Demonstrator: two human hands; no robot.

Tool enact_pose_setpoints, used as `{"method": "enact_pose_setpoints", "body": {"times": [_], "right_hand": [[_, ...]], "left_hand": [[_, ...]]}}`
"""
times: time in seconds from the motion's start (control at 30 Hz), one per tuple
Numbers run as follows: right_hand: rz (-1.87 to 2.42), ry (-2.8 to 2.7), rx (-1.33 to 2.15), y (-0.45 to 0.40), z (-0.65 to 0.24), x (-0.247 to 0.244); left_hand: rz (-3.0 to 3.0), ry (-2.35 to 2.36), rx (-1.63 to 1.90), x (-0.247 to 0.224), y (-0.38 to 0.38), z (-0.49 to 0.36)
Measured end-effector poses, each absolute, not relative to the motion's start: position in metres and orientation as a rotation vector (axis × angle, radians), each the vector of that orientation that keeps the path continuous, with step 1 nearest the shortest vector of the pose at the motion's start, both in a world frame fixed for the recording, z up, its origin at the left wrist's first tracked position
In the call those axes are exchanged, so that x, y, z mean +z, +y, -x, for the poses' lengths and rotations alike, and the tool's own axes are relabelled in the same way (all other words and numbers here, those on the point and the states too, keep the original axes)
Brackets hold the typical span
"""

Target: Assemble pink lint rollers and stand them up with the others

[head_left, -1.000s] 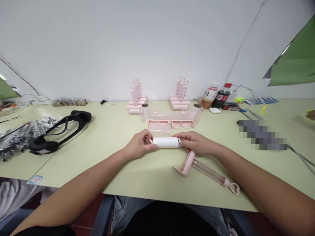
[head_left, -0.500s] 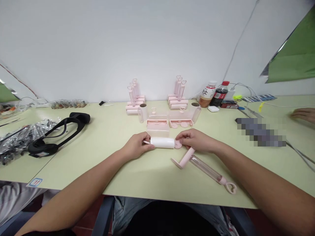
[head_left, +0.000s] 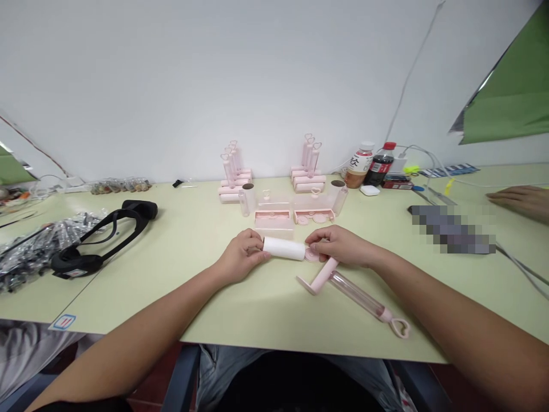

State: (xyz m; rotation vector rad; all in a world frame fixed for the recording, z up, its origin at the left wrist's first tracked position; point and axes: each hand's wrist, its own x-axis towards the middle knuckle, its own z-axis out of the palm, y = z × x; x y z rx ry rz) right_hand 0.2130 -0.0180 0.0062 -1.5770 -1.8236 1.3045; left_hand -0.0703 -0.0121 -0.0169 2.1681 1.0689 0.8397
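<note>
A white lint-roller roll (head_left: 285,249) with a brown core at its left end lies across the space between my hands. My left hand (head_left: 241,255) pinches that left end between thumb and fingers. At the other end, my right hand (head_left: 338,245) has its fingertips closed on a round pink end cap (head_left: 311,255), which touches or nearly touches the roll. Beneath my right wrist are a pink spindle (head_left: 322,277) with a flat disc end and a clear pink tube handle (head_left: 358,294) ending in a heart-shaped loop (head_left: 400,328).
Open pink cases (head_left: 273,216) and upright clear tubes stand just beyond my hands. Assembled pink rollers (head_left: 231,189) line the wall. Bottles (head_left: 359,166) stand back right, near another person's hand (head_left: 521,200). A black headset strap (head_left: 107,234) and plastic-wrapped parts (head_left: 38,243) lie left.
The white roll has tilted slightly, its left end now higher with the brown core showing. A thin pale piece seen at my left fingers is no longer visible. The other person's hand has moved left.
</note>
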Motion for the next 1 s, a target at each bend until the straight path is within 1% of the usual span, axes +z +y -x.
{"method": "enact_pose_setpoints", "body": {"times": [0.13, 0.2, 0.27, 0.4, 0.57, 0.73, 0.9, 0.97, 1.0], "right_hand": [[1.497, -1.787, 1.343, -0.018, -0.215, 0.002], [1.454, -1.78, 1.348, -0.018, -0.214, -0.001], [1.404, -1.765, 1.352, -0.017, -0.213, -0.003], [1.332, -1.728, 1.379, -0.018, -0.208, -0.005], [1.299, -1.68, 1.423, -0.02, -0.203, -0.004], [1.268, -1.659, 1.445, -0.02, -0.204, -0.006], [1.215, -1.655, 1.548, -0.021, -0.201, -0.007], [1.181, -1.649, 1.6, -0.023, -0.199, -0.007], [1.167, -1.647, 1.618, -0.024, -0.198, -0.007]], "left_hand": [[-2.167, 1.066, 1.141, 0.013, -0.013, 0.08], [-2.171, 1.161, 1.28, 0.032, -0.006, 0.091], [-2.189, 1.349, 1.316, 0.046, 0.006, 0.102], [-2.371, 1.557, 1.182, 0.05, 0.035, 0.114], [-2.595, 1.487, 0.955, 0.032, 0.058, 0.105], [-2.612, 1.463, 0.873, 0.03, 0.066, 0.096], [-2.603, 1.598, 1.041, 0.031, 0.042, 0.092], [-2.634, 1.585, 0.931, 0.026, 0.02, 0.088], [-2.659, 1.536, 0.777, 0.022, 0.008, 0.086]]}}
